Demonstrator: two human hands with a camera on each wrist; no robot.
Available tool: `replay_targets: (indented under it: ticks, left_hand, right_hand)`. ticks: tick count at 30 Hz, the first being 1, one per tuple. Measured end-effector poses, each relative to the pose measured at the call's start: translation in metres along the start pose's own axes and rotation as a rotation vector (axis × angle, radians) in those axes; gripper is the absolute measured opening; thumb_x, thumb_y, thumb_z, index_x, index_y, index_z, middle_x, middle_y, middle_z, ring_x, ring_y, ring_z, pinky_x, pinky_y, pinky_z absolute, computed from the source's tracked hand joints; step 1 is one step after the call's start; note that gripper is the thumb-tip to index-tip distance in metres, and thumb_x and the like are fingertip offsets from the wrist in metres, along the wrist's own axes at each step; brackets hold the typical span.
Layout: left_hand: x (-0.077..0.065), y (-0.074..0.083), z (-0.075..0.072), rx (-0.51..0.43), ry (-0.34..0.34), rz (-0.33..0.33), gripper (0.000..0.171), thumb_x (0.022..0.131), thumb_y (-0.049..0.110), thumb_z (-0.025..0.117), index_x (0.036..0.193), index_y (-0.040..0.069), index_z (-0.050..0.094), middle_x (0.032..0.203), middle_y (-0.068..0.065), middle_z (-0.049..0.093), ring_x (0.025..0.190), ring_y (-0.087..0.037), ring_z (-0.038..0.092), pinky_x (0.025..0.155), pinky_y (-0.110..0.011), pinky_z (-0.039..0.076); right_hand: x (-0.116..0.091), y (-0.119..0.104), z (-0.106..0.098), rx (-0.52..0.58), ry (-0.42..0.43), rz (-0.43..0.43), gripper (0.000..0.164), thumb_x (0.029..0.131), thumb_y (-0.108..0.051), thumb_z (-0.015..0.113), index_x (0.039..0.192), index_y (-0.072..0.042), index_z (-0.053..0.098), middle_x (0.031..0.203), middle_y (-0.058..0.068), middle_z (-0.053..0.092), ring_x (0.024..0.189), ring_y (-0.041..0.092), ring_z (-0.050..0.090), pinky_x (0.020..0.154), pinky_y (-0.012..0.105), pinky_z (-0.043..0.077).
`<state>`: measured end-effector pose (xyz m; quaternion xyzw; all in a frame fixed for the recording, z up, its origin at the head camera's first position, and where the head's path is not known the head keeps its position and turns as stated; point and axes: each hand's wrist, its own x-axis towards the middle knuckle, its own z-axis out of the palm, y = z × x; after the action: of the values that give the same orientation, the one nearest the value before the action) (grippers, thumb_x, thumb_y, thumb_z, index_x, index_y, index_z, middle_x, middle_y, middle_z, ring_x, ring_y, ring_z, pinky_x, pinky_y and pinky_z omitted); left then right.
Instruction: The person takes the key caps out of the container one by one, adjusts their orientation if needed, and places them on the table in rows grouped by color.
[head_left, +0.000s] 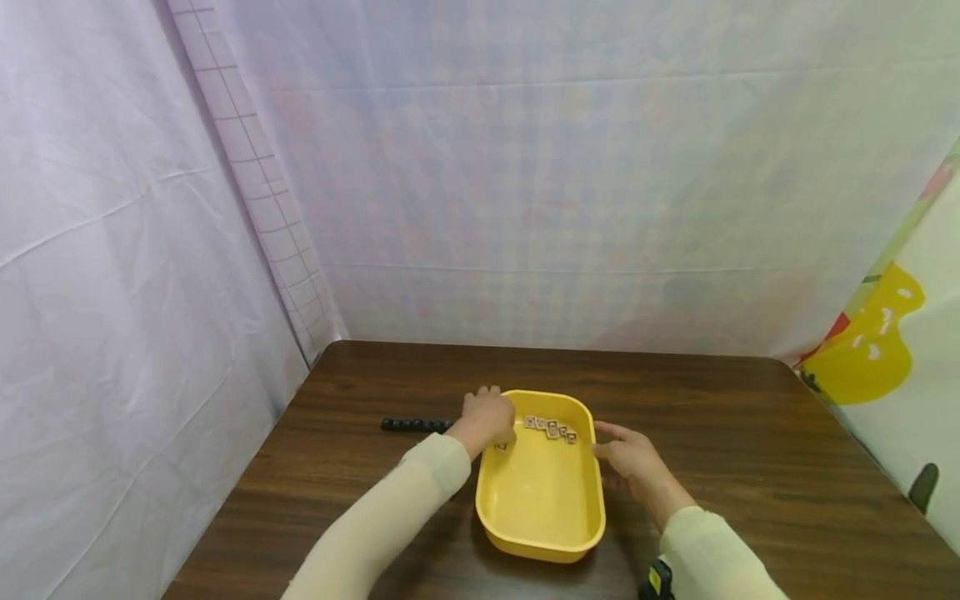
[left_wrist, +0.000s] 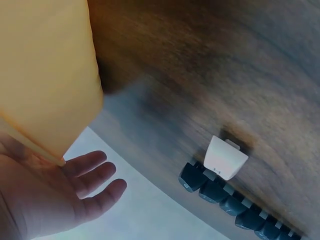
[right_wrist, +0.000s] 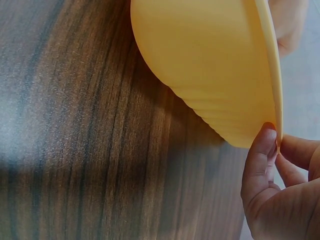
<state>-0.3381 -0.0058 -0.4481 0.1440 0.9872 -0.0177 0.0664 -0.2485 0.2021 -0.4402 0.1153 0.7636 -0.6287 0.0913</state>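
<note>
A yellow plastic tray is between my two hands over the brown table. Inside it, several pale keycaps with dark marks gather near the far end, and another lies by the left wall. My left hand straddles the left rim, its thumb on the inner side; in the left wrist view several fingers extend past the rim. My right hand pinches the right rim, with fingertips against the outer wall. Left of the tray, a row of black keycaps lies on the table.
One white keycap stands beside the black row in the left wrist view. The dark wood-grain table reaches back to a pale curtain. Another white curtain hangs along the left side.
</note>
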Motion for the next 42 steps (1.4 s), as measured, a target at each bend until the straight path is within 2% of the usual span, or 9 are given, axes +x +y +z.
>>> replay_targets:
  ticks: [4, 9, 18, 23, 25, 27, 32, 36, 42]
  left_hand:
    - [0.003, 0.003, 0.003, 0.046, 0.001, -0.017, 0.016, 0.089, 0.035, 0.072, 0.094, 0.020, 0.074, 0.133, -0.009, 0.053, 0.122, -0.030, 0.046, 0.101, -0.054, 0.037]
    - [0.003, 0.007, 0.003, 0.108, -0.004, -0.034, 0.032, 0.088, 0.035, 0.074, 0.116, 0.019, 0.072, 0.134, -0.009, 0.052, 0.123, -0.030, 0.046, 0.100, -0.052, 0.039]
    - [-0.003, 0.005, -0.001, 0.082, 0.020, -0.017, 0.022, 0.090, 0.031, 0.073, 0.108, 0.019, 0.073, 0.127, -0.008, 0.053, 0.117, -0.027, 0.047, 0.099, -0.049, 0.040]
    - [-0.004, -0.003, -0.002, -0.047, 0.222, 0.070, 0.014, 0.094, 0.031, 0.068, 0.093, 0.020, 0.077, 0.136, -0.005, 0.053, 0.128, -0.025, 0.043, 0.106, -0.045, 0.037]
    - [-0.008, -0.008, -0.004, -0.135, 0.321, 0.129, 0.014, 0.094, 0.029, 0.068, 0.095, 0.018, 0.077, 0.132, -0.004, 0.056, 0.124, -0.023, 0.047, 0.104, -0.041, 0.039]
    - [-0.011, -0.012, -0.007, -0.261, 0.370, 0.177, 0.016, 0.094, 0.026, 0.069, 0.102, 0.015, 0.076, 0.122, -0.003, 0.062, 0.115, -0.021, 0.053, 0.099, -0.037, 0.044]
    - [-0.017, -0.020, -0.012, -0.555, 0.343, 0.232, 0.018, 0.090, 0.018, 0.075, 0.106, 0.010, 0.072, 0.099, -0.001, 0.069, 0.090, -0.014, 0.063, 0.083, -0.033, 0.053]
    - [-0.019, -0.025, -0.013, -0.640, 0.313, 0.231, 0.019, 0.087, 0.020, 0.078, 0.101, 0.012, 0.068, 0.088, 0.003, 0.065, 0.077, -0.010, 0.059, 0.073, -0.030, 0.053]
    - [-0.023, -0.040, -0.013, -0.819, 0.283, 0.196, 0.026, 0.092, 0.022, 0.073, 0.114, 0.009, 0.070, 0.086, 0.002, 0.062, 0.071, -0.013, 0.060, 0.061, -0.028, 0.052]
  right_hand:
    - [-0.001, 0.000, 0.000, -0.005, 0.003, 0.004, 0.054, 0.096, 0.000, 0.055, 0.147, 0.005, 0.039, 0.105, 0.023, 0.064, 0.075, 0.020, 0.066, 0.062, 0.035, 0.056]
    - [-0.002, -0.001, 0.000, -0.014, 0.001, 0.005, 0.053, 0.096, -0.001, 0.054, 0.146, 0.005, 0.039, 0.108, 0.024, 0.063, 0.075, 0.020, 0.066, 0.062, 0.034, 0.056]
    - [-0.001, 0.000, 0.001, -0.031, 0.007, 0.004, 0.052, 0.096, -0.002, 0.055, 0.146, 0.004, 0.041, 0.112, 0.025, 0.062, 0.076, 0.020, 0.065, 0.062, 0.034, 0.056]
    - [-0.001, -0.001, 0.002, -0.015, 0.005, 0.005, 0.052, 0.096, -0.001, 0.055, 0.146, 0.004, 0.041, 0.118, 0.027, 0.059, 0.079, 0.021, 0.065, 0.064, 0.036, 0.057]
    - [-0.001, -0.001, 0.002, -0.011, 0.005, 0.003, 0.052, 0.096, -0.001, 0.055, 0.146, 0.004, 0.041, 0.120, 0.028, 0.058, 0.080, 0.021, 0.064, 0.065, 0.036, 0.057]
    - [-0.001, -0.002, 0.002, -0.009, 0.006, 0.000, 0.052, 0.096, -0.001, 0.055, 0.146, 0.005, 0.041, 0.120, 0.028, 0.058, 0.080, 0.021, 0.064, 0.065, 0.036, 0.057]
    - [0.000, -0.001, 0.000, -0.015, 0.004, 0.002, 0.053, 0.097, -0.001, 0.054, 0.147, 0.005, 0.039, 0.118, 0.028, 0.059, 0.082, 0.022, 0.065, 0.066, 0.036, 0.057]
    - [0.001, 0.000, 0.000, -0.022, 0.008, 0.002, 0.052, 0.097, -0.001, 0.054, 0.147, 0.005, 0.039, 0.120, 0.029, 0.059, 0.083, 0.022, 0.065, 0.066, 0.037, 0.057]
    - [0.001, 0.000, -0.001, -0.032, 0.009, 0.005, 0.052, 0.097, -0.002, 0.055, 0.147, 0.004, 0.040, 0.118, 0.027, 0.060, 0.081, 0.021, 0.065, 0.066, 0.036, 0.057]
